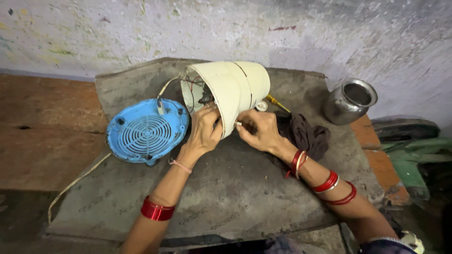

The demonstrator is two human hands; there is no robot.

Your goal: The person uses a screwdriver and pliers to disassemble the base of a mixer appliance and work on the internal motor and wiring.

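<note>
A cream plastic appliance housing (pixel 235 89) lies on its side on a grey mat (pixel 235 197), its open end showing wires and a dark motor part (pixel 205 95). My left hand (pixel 203 131) grips the rim of the open end, fingers reaching inside. At the lower edge of the housing, my right hand (pixel 258 129) pinches a small white piece. A round blue vented cover (pixel 147 130) lies flat to the left, joined to the housing by a white cable (pixel 165 88).
A steel pot (pixel 351 100) stands at the right by the wall. A dark brown cloth (pixel 305 134) lies beside my right wrist. A yellow-handled screwdriver (pixel 278 102) pokes out behind the housing. A white cord (pixel 75 181) trails off the mat's left edge.
</note>
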